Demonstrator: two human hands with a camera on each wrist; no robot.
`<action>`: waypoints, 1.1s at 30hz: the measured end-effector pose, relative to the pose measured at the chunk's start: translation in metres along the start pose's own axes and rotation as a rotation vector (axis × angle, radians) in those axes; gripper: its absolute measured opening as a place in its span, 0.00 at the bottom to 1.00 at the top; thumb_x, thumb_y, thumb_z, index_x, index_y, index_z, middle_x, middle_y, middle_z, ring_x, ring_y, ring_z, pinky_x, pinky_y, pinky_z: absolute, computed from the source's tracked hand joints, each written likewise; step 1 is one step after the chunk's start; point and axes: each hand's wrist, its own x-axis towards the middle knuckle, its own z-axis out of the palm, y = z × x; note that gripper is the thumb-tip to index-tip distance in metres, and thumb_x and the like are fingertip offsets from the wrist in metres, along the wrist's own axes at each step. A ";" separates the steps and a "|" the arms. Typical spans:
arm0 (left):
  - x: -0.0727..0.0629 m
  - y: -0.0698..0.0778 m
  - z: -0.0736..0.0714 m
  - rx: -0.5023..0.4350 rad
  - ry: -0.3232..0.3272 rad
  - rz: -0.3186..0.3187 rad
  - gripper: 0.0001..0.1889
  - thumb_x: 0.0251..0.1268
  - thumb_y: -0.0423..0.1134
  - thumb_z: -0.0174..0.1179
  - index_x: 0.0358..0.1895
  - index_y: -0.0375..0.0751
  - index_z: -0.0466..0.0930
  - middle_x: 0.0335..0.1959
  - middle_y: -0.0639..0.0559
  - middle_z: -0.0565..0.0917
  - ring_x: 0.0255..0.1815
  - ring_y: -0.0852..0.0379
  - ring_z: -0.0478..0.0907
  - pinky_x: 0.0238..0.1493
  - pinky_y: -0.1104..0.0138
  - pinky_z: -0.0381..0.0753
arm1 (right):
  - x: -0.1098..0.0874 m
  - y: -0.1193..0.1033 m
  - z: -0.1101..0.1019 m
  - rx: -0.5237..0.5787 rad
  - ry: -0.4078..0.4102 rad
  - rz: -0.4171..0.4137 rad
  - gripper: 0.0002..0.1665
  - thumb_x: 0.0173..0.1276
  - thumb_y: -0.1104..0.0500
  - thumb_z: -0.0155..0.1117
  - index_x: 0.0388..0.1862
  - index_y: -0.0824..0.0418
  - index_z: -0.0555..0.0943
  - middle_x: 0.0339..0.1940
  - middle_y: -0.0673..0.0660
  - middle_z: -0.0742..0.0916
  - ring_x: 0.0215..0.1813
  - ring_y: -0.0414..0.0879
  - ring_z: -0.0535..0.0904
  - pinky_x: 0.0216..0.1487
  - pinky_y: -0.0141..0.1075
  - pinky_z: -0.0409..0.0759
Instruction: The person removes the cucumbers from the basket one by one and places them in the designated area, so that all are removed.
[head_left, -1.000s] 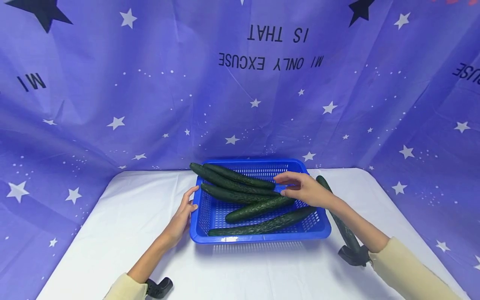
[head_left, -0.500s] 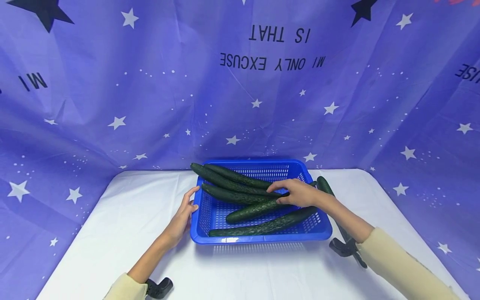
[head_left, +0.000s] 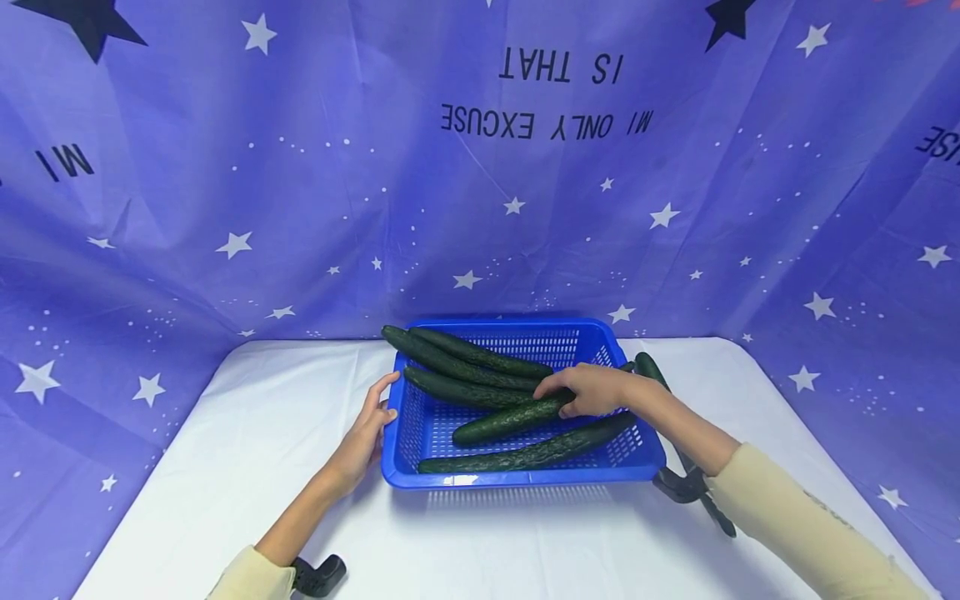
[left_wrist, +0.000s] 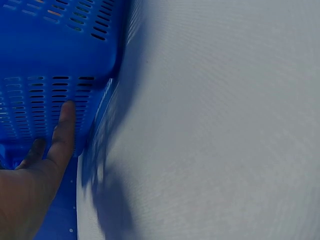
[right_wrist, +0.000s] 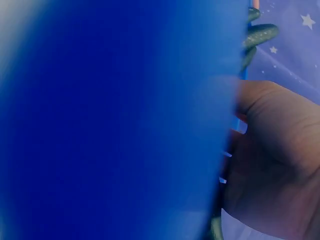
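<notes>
In the head view, a blue perforated basket holds several dark green cucumbers lying lengthwise. My left hand holds its left rim, with thumb and index finger at the edge. Fingers of that hand touch the slotted outer wall in the left wrist view. Inside the basket, my right hand grips the right end of a middle cucumber, index finger on its far side and thumb on the near side. In the right wrist view the blurred basket wall hides most of the fingers.
Another cucumber lies on the white table right of the basket, partly under the right forearm. A front cucumber lies along the near wall. Behind rises a purple starred curtain. Each wrist wears a black camera mount.
My right hand has lowered from above the basket's right part, come slightly nearer, and closed its fingers round the middle cucumber. The left hand has stayed at the rim.
</notes>
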 end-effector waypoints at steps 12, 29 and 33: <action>0.001 0.000 0.002 0.002 0.002 -0.003 0.32 0.75 0.39 0.37 0.79 0.59 0.42 0.70 0.31 0.61 0.59 0.33 0.73 0.49 0.57 0.81 | -0.005 0.001 0.004 -0.034 0.049 -0.057 0.25 0.70 0.65 0.63 0.65 0.50 0.79 0.60 0.56 0.82 0.40 0.42 0.80 0.50 0.45 0.71; 0.000 0.001 0.001 0.000 0.012 -0.013 0.32 0.75 0.39 0.37 0.79 0.61 0.42 0.69 0.31 0.62 0.57 0.34 0.74 0.48 0.55 0.82 | -0.042 0.008 -0.002 0.115 0.331 -0.103 0.25 0.67 0.67 0.66 0.63 0.56 0.80 0.59 0.58 0.83 0.15 0.35 0.57 0.23 0.35 0.66; 0.000 0.001 0.002 0.008 0.020 -0.018 0.32 0.75 0.39 0.37 0.79 0.61 0.42 0.69 0.31 0.62 0.57 0.35 0.75 0.48 0.55 0.82 | -0.052 0.011 -0.009 0.181 0.426 -0.056 0.25 0.67 0.65 0.67 0.64 0.55 0.80 0.58 0.58 0.82 0.21 0.40 0.66 0.27 0.35 0.68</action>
